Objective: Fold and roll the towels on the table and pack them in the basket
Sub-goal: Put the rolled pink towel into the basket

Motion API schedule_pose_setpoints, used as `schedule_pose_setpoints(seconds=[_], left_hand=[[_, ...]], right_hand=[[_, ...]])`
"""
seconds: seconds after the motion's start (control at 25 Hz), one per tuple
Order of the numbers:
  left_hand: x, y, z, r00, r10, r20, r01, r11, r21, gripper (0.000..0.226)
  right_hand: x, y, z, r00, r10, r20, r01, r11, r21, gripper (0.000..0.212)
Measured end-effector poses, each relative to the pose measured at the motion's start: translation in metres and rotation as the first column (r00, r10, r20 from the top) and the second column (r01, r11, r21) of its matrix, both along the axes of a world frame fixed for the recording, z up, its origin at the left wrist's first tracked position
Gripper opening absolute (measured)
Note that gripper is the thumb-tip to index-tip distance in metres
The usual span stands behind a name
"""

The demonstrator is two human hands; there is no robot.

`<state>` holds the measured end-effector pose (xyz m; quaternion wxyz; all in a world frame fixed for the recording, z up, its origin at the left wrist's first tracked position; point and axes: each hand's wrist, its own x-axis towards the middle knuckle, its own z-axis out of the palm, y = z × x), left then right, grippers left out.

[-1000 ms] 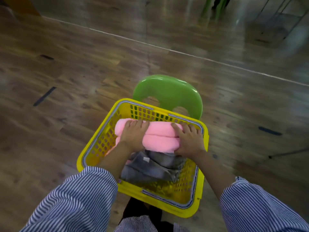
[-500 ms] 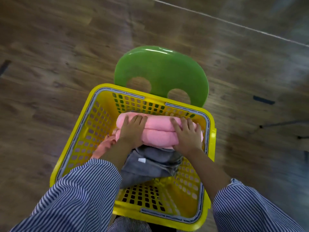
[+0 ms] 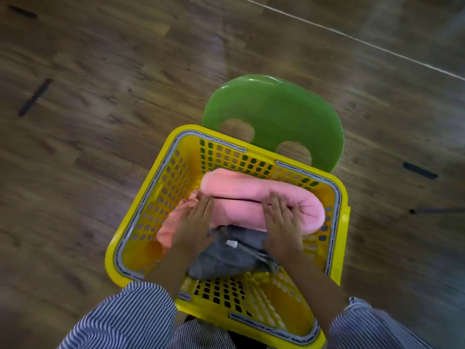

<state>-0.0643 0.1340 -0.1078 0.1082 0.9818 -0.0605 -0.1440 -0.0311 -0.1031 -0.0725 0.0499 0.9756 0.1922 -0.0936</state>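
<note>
A wood-plank floor (image 3: 100, 102) is seen spreading out on all sides, and on it, beyond the fingertips, a green plastic chair (image 3: 274, 117) is shown with a yellow perforated basket (image 3: 161, 177) resting on its seat. Inside the basket a rolled pink towel (image 3: 251, 195) is laid across the far half, directly under and ahead of the fingers; a grey towel (image 3: 226, 258), loosely folded with a small white tag, is seen beneath the palms and wrists, and a peach-coloured cloth (image 3: 171, 222) is bunched just outside the left fingers. The left hand (image 3: 193, 225) is laid flat with straight fingers on the near-left edge of the pink roll, and the right hand (image 3: 281, 222) is pressed flat, fingers spread and straight, on the roll's right half; nothing is gripped by either. Striped sleeves (image 3: 130, 321) are seen at the bottom edge. The packing step is judged to be in hand, the roll being pressed down into place. The next move is judged to call for both hands to be lifted clear without the roll being disturbed or unwound, and for a further towel to be fetched from the table, which is not shown.
</note>
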Motion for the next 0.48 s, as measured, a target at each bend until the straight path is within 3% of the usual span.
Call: schedule_pose_setpoints(seconds=[0.12, 0.2, 0.48], left_hand=[[-0.027, 0.032, 0.004, 0.991, 0.11, -0.076, -0.116, 0.991, -0.068, 0.07], [-0.035, 0.049, 0.004, 0.986, 0.122, -0.113, -0.125, 0.992, -0.017, 0.063], [-0.037, 0.071, -0.015, 0.963, 0.166, -0.213, -0.126, 0.973, 0.192, 0.033]], right_hand=[[-0.033, 0.041, -0.008, 0.971, 0.23, -0.068, -0.224, 0.97, 0.09, 0.094], [-0.046, 0.065, -0.02, 0.934, 0.329, -0.14, -0.317, 0.943, 0.099, 0.096], [-0.067, 0.109, -0.057, 0.814, 0.459, -0.356, -0.423, 0.889, 0.177, 0.101]])
